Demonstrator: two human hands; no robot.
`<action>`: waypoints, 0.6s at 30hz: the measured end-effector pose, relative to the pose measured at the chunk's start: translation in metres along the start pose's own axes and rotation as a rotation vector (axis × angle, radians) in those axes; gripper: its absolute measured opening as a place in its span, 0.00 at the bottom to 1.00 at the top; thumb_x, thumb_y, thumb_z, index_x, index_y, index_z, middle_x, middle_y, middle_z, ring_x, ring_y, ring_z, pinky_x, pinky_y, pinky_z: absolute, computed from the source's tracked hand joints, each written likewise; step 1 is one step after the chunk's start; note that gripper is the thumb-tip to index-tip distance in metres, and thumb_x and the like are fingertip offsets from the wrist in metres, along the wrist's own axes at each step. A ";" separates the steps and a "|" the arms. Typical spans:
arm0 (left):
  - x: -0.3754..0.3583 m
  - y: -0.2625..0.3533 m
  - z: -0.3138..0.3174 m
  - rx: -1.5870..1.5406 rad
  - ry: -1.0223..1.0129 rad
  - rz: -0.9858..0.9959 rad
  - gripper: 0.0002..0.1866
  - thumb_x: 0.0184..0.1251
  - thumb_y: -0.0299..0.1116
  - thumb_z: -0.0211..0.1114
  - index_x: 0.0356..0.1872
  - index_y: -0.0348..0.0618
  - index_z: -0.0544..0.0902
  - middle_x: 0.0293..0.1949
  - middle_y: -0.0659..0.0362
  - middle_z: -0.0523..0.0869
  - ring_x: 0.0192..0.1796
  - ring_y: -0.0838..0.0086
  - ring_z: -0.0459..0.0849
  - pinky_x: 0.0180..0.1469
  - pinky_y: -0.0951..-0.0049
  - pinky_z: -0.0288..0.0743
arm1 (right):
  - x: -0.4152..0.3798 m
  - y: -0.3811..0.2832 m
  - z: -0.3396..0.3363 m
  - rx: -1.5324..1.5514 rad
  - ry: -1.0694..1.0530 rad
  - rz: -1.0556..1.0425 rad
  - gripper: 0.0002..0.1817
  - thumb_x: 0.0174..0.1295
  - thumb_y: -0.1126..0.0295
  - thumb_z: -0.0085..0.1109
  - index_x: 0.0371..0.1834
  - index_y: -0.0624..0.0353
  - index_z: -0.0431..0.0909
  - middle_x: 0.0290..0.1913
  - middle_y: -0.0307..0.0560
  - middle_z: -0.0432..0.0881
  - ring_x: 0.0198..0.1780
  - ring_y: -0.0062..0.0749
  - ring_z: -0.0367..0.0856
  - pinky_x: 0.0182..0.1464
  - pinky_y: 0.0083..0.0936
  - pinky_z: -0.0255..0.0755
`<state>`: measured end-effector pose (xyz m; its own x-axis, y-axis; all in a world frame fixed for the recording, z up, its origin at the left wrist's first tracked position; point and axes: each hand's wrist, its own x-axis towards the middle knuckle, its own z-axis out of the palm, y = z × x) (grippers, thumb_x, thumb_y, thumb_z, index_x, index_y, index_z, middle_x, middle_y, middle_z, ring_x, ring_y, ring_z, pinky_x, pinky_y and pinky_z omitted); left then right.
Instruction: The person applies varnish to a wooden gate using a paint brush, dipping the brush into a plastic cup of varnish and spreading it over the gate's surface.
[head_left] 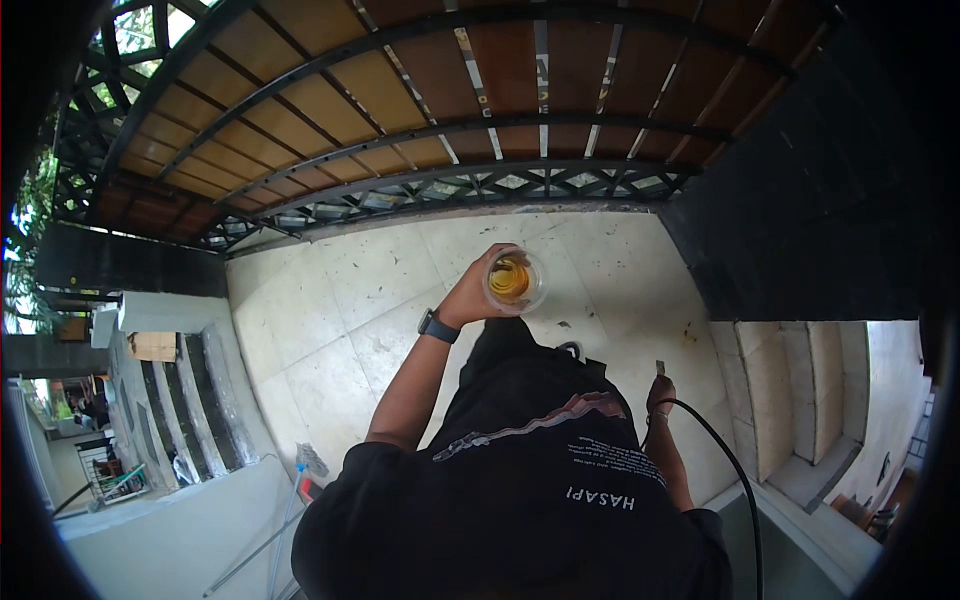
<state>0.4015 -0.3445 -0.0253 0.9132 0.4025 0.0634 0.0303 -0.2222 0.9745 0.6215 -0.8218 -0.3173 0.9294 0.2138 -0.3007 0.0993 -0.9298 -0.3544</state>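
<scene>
Near the middle of the head view my left hand [474, 292] is closed around a clear cup [541, 283] with amber-yellow contents. I see the cup from above, through its round mouth, in front of my body. A dark watch [437, 326] sits on my left wrist. My right hand [661, 391] hangs lower at my right side, its fingers wrapped round a black hose [722, 440]. A small greyish end piece [660, 368] sticks out beyond that hand. The hose curves from the hand down to the bottom edge of the view.
Pale floor tiles [330, 300] spread around me. Ahead stands a gate [400, 90] with brown panels and black metal bars. Steps rise at the left [200, 400] and right [790, 400]. A mop-like tool [310, 462] is near my left side; a dark wall [800, 220] stands to the right.
</scene>
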 end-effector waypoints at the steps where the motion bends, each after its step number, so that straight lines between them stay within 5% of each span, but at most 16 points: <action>1: 0.003 -0.001 0.000 0.011 -0.004 0.009 0.47 0.39 0.36 0.86 0.65 0.40 0.71 0.61 0.53 0.77 0.64 0.61 0.77 0.69 0.64 0.69 | 0.004 -0.009 -0.005 0.051 0.038 0.016 0.14 0.65 0.67 0.54 0.46 0.61 0.86 0.40 0.62 0.87 0.45 0.58 0.86 0.50 0.43 0.79; 7: 0.025 0.002 -0.001 0.020 -0.065 0.052 0.46 0.39 0.35 0.85 0.64 0.40 0.72 0.59 0.53 0.79 0.62 0.62 0.79 0.68 0.65 0.70 | 0.018 -0.022 0.032 0.331 0.084 0.006 0.15 0.70 0.65 0.56 0.49 0.65 0.84 0.45 0.58 0.88 0.48 0.48 0.86 0.54 0.37 0.77; 10: 0.037 0.002 0.013 0.058 -0.118 0.087 0.46 0.40 0.33 0.85 0.64 0.41 0.71 0.58 0.54 0.79 0.62 0.64 0.79 0.68 0.66 0.70 | 0.012 -0.031 0.028 0.261 -0.033 -0.067 0.16 0.71 0.65 0.54 0.51 0.67 0.82 0.42 0.57 0.88 0.41 0.42 0.88 0.46 0.35 0.80; 12: 0.041 0.004 0.025 0.064 -0.167 0.098 0.45 0.42 0.34 0.85 0.65 0.42 0.71 0.58 0.54 0.79 0.63 0.65 0.78 0.68 0.66 0.70 | 0.011 -0.029 0.035 0.543 -0.163 0.178 0.18 0.71 0.64 0.53 0.54 0.67 0.80 0.37 0.56 0.87 0.30 0.33 0.86 0.34 0.31 0.80; 16: 0.051 0.016 0.034 0.077 -0.244 0.050 0.46 0.42 0.37 0.85 0.65 0.41 0.71 0.59 0.53 0.80 0.63 0.64 0.78 0.69 0.66 0.68 | 0.025 -0.031 0.044 0.975 -0.006 0.243 0.18 0.71 0.62 0.55 0.53 0.66 0.80 0.31 0.50 0.86 0.21 0.28 0.80 0.22 0.25 0.72; 18: 0.054 0.021 0.035 0.086 -0.233 0.067 0.46 0.42 0.37 0.85 0.65 0.41 0.71 0.59 0.53 0.80 0.63 0.64 0.78 0.68 0.66 0.69 | 0.029 -0.065 -0.001 1.002 -0.022 0.146 0.18 0.71 0.61 0.57 0.52 0.66 0.80 0.29 0.47 0.84 0.24 0.25 0.81 0.25 0.22 0.72</action>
<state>0.4655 -0.3590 -0.0095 0.9831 0.1706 0.0662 -0.0082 -0.3202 0.9473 0.6422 -0.7559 -0.3023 0.9008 0.1334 -0.4131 -0.3680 -0.2701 -0.8897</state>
